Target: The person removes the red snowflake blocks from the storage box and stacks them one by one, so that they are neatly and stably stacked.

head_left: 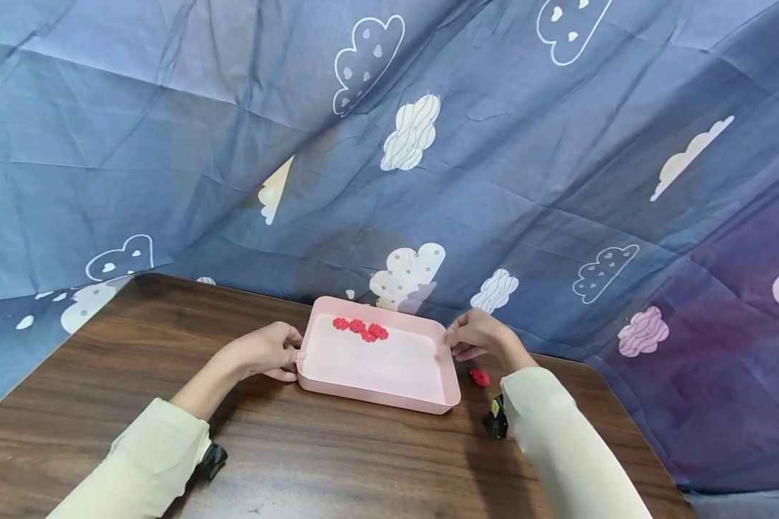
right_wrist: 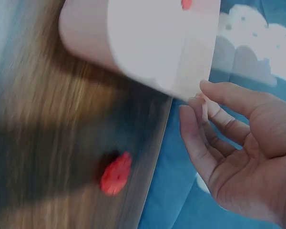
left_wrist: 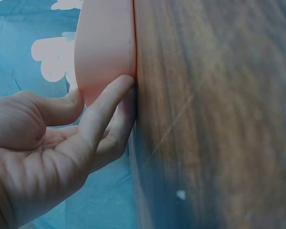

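Note:
A shallow pink tray (head_left: 376, 399) with a pale floor is between the two hands at the back of the table. My left hand (head_left: 274, 351) grips its left end; in the left wrist view the thumb is at the rim and the fingers are against the outer wall (left_wrist: 107, 45), low by the tabletop. At the opposite end my right hand (head_left: 477, 333) pinches the rim between thumb and fingertips, seen closely in the right wrist view. Several red flower-shaped pieces (head_left: 358, 326) lie in a cluster toward the tray's far side.
One more red piece (head_left: 479, 377) lies on the wooden table (head_left: 311, 461), just right of the tray and below the right hand. A blue cloud-patterned cloth (head_left: 324, 209) hangs right behind the table's back edge. Dark devices (head_left: 495, 418) are worn at both wrists.

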`<state>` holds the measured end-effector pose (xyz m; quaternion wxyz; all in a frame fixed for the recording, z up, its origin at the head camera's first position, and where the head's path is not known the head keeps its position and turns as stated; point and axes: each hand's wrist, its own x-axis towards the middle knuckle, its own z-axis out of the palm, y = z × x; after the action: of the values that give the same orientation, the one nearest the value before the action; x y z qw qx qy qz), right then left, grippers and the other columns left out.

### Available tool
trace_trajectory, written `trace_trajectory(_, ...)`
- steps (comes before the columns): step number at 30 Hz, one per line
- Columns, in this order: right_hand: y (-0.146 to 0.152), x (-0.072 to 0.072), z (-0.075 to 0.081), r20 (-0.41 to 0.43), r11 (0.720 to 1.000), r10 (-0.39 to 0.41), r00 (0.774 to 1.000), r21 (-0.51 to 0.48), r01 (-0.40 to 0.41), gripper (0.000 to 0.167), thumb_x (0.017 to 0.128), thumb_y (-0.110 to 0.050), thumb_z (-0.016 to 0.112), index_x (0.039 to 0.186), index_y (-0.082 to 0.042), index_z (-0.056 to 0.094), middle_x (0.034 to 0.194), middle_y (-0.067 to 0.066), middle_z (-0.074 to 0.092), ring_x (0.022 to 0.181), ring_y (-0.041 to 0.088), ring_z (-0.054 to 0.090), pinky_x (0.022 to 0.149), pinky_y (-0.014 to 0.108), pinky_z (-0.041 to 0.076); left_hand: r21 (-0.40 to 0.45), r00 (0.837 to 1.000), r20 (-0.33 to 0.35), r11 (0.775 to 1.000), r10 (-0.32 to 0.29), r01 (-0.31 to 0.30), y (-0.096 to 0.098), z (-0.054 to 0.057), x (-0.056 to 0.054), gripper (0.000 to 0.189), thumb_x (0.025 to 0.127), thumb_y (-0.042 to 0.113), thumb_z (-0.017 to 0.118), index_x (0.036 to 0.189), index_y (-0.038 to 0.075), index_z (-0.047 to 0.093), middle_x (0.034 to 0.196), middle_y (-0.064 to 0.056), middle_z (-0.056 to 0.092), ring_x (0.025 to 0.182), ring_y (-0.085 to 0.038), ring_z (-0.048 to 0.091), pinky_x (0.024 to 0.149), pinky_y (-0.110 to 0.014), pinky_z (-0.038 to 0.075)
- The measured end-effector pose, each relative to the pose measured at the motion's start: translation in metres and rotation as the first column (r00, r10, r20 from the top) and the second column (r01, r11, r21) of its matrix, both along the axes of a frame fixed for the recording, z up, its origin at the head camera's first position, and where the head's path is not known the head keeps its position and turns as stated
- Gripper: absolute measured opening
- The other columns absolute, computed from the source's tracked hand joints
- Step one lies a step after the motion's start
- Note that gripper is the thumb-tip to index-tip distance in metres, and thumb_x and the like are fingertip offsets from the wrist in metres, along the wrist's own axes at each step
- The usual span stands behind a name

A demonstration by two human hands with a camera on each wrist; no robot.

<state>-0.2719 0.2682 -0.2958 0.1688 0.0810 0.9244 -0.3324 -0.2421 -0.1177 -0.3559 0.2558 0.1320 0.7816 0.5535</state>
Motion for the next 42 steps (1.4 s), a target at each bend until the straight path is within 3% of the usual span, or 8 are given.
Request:
trace_trajectory(15,-0.045,-0.028,-0.006,0.033,0.997,0.022,0.999,-0.07,-0.019,0.007,0.098,-0.005,0.071,0.094,-0.001,0.068,0.076,0.003,0.067,0.069,0.011,0.068,0.071,0.028,0.068,-0.02,1.0,-0.003,1.0,0.008,-0.008,0.009,0.004,-0.001,0.028,0.109,-0.005,0.052,0.133,-0.019,0.052,0.101,-0.018,0.064,0.09,-0.022,0.067,0.085,-0.035,0.069)
trace_trajectory(18,-0.05,-0.027,-0.01,0.041,0.997,0.035,0.999,-0.073,-0.032,0.008,0.101,-0.007,0.071,0.102,0.001,0.069,0.077,0.003,0.067,0.069,0.012,0.068,0.073,0.031,0.069,-0.016,1.0,-0.004,1.0,0.01,-0.01,0.012,0.003,-0.001,0.027,0.108,-0.005,0.052,0.132,-0.018,0.052,0.099,-0.017,0.065,0.089,-0.021,0.067,0.085,-0.035,0.069)
trace_trajectory(25,-0.063,-0.031,-0.024,0.072,0.995,0.083,0.994,-0.065,-0.078,0.031,0.102,-0.009,0.067,0.131,0.001,0.068,0.078,0.003,0.065,0.069,0.012,0.064,0.073,0.031,0.068,-0.027,1.0,0.002,0.999,0.024,-0.024,0.013,0.002,-0.001,0.024,0.108,-0.005,0.052,0.13,-0.017,0.054,0.097,-0.015,0.064,0.087,-0.02,0.065,0.083,-0.033,0.068)
trace_trajectory(28,-0.068,-0.031,-0.028,0.054,0.994,0.101,0.993,-0.043,-0.099,0.026,0.099,-0.009,0.072,0.123,0.0,0.07,0.074,0.003,0.063,0.066,0.012,0.062,0.069,0.029,0.066,-0.034,1.0,0.003,0.999,0.029,-0.029,0.012,0.002,-0.001,0.024,0.108,-0.005,0.052,0.129,-0.017,0.055,0.097,-0.015,0.064,0.087,-0.02,0.065,0.082,-0.032,0.068)
trace_trajectory(31,-0.071,-0.032,-0.032,0.013,0.991,0.131,0.991,-0.005,-0.131,0.015,0.094,-0.008,0.081,0.105,-0.003,0.072,0.07,0.002,0.062,0.063,0.011,0.062,0.064,0.027,0.065,-0.041,0.999,0.007,0.998,0.037,-0.037,0.011,0.002,-0.001,0.024,0.108,-0.005,0.052,0.13,-0.017,0.055,0.099,-0.016,0.064,0.087,-0.019,0.065,0.081,-0.031,0.068)
trace_trajectory(35,-0.074,-0.034,-0.037,-0.014,0.984,0.172,0.985,0.041,-0.171,0.016,0.089,-0.006,0.086,0.089,-0.006,0.069,0.069,0.0,0.061,0.061,0.009,0.062,0.06,0.025,0.064,-0.05,0.999,0.007,0.998,0.04,-0.039,0.009,0.001,-0.002,0.025,0.109,-0.004,0.052,0.131,-0.017,0.055,0.1,-0.017,0.065,0.088,-0.019,0.065,0.081,-0.03,0.068)
trace_trajectory(38,-0.077,-0.034,-0.038,-0.01,0.986,0.16,0.987,0.04,-0.159,0.013,0.09,-0.003,0.083,0.091,-0.004,0.07,0.069,0.001,0.062,0.062,0.009,0.061,0.061,0.025,0.064,-0.054,0.999,0.005,0.998,0.04,-0.039,0.007,0.0,-0.003,0.026,0.109,-0.004,0.052,0.132,-0.016,0.055,0.1,-0.016,0.065,0.088,-0.019,0.065,0.081,-0.03,0.068)
trace_trajectory(42,-0.081,-0.036,-0.039,-0.03,0.99,0.138,0.99,0.019,-0.138,0.018,0.092,-0.003,0.081,0.107,0.001,0.072,0.074,0.003,0.066,0.063,0.011,0.062,0.064,0.028,0.065,-0.057,0.999,0.006,0.997,0.045,-0.044,0.005,-0.001,-0.003,0.026,0.109,-0.004,0.052,0.132,-0.016,0.055,0.099,-0.015,0.065,0.088,-0.019,0.065,0.081,-0.031,0.068)
